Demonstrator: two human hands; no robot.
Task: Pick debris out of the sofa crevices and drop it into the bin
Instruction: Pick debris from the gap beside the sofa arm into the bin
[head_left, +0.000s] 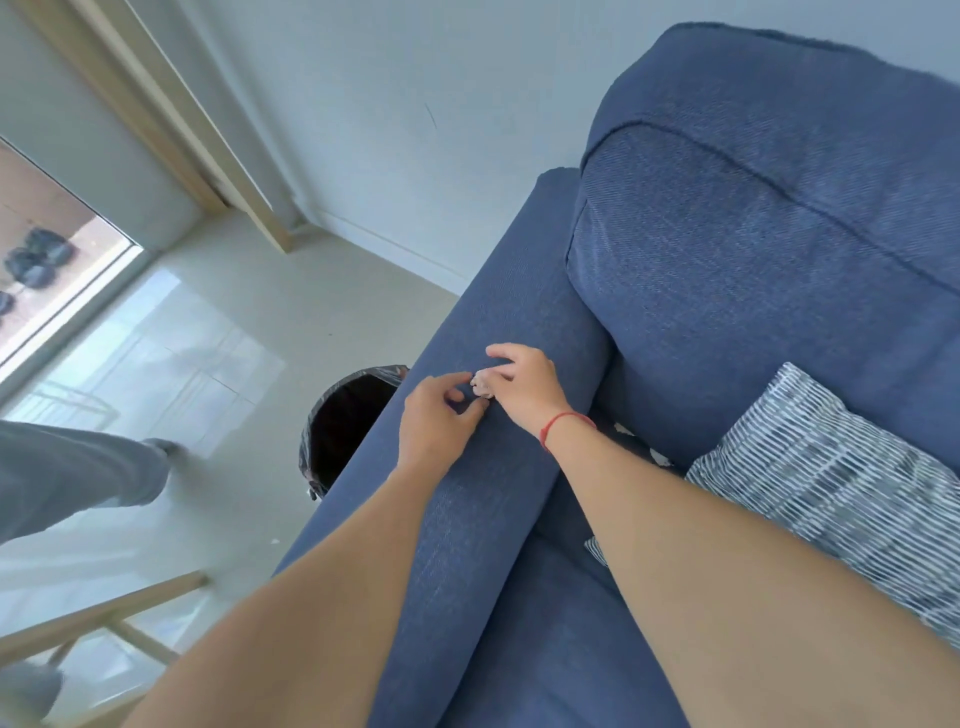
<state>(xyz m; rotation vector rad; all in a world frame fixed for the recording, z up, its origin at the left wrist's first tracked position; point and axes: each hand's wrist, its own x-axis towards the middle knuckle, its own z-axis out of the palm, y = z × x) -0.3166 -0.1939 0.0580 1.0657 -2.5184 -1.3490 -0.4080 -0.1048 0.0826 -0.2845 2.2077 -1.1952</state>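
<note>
Single head view, tilted, looking down close over sofa arm (498, 322); floor (218, 312) at left.

A home living room, a blue fabric sofa (727, 270) sitting against a white wall (363, 104), patterned cushion (831, 483) lying on it (striped), tiled floor (208, 322) reflecting daylight

Debris (481, 386): small pale crumpled scrap, above blue sofa (498, 322) armrest. Bin (348, 415): black-lined, open, on floor just left of armrest.

Matt woven cloth sofa (727, 270)
</note>
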